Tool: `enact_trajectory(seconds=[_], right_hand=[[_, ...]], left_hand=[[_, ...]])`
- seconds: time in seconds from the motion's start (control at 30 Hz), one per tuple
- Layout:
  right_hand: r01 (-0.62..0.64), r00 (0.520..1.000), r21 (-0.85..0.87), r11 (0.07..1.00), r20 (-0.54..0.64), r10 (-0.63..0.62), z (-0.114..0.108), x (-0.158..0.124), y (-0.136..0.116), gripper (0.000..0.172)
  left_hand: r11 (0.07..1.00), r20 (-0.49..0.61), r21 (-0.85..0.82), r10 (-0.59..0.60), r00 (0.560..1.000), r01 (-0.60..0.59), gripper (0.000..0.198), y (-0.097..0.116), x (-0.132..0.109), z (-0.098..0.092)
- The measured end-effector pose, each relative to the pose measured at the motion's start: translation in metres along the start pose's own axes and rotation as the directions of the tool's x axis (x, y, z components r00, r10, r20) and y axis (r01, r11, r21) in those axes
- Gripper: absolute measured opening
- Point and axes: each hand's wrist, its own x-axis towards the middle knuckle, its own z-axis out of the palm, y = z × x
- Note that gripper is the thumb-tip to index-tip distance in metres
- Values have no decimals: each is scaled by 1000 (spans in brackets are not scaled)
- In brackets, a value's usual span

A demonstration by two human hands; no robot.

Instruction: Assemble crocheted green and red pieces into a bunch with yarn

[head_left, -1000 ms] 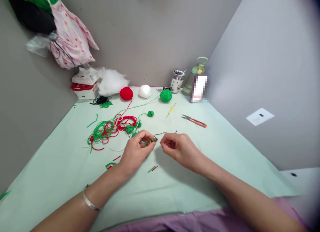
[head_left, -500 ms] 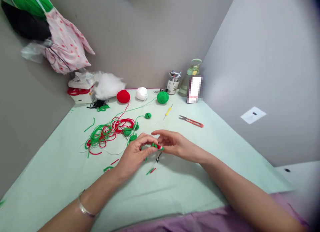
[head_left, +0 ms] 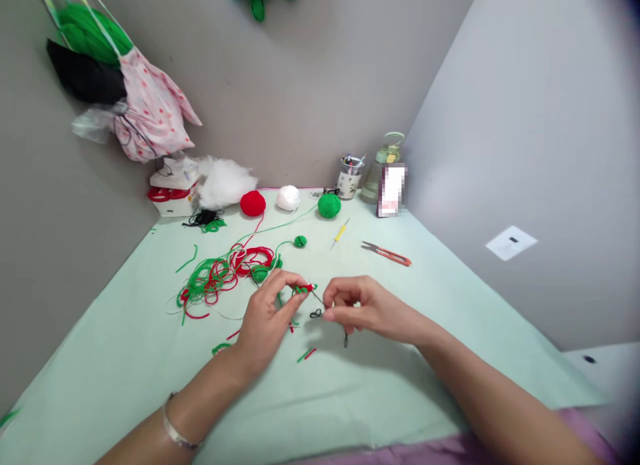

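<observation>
Between the thumb and fingers of my left hand (head_left: 267, 318) is a small crocheted piece (head_left: 306, 289) in red and green. My right hand (head_left: 363, 305) is closed just to its right, pinching black yarn (head_left: 317, 298) that runs up to the piece. A dark loop (head_left: 345, 340) of the yarn hangs below my right fingers, and another dark tangle shows between the hands. Short green and red yarn snippets (head_left: 307, 355) lie on the table beneath. A green and white crocheted piece (head_left: 221, 349) is partly hidden by my left forearm.
Tangled red and green yarn (head_left: 215, 275) spreads left of my hands. Red (head_left: 253, 203), white (head_left: 288, 198) and green (head_left: 329, 205) yarn balls sit at the back. Orange thread snips (head_left: 387, 253) and a yellow-handled hook (head_left: 341, 233) lie beyond my right hand. A bottle (head_left: 373, 181) and phone stand behind.
My right hand has drawn away from the crocheted piece to the right and now pinches the black yarn stretched from it. My left hand keeps its hold. The camera view has tilted up slightly.
</observation>
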Motion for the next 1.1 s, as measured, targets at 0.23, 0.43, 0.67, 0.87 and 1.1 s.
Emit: enact_trajectory(seconds=[0.23,0.43,0.67,0.87,1.1], right_hand=[[5,998,-97,995,-59,-10,11,7,7,33],[19,990,-23,1000,-143,-22,-6,9,5,36],[-33,975,384,923,-189,113,1,20,14,19],[109,913,699,707,-351,207,-18,26,20,22],[213,873,585,782,-474,117,-61,21,25,30]], left_hand=[[999,60,-44,-2,998,4,7,-2,-4,2],[970,148,-187,-128,981,155,7,3,-2,3],[926,284,-270,-185,941,264,9,4,0,3],[850,434,-382,-181,883,362,12,4,3,1],[785,497,-426,-213,842,450,19,4,1,-1]])
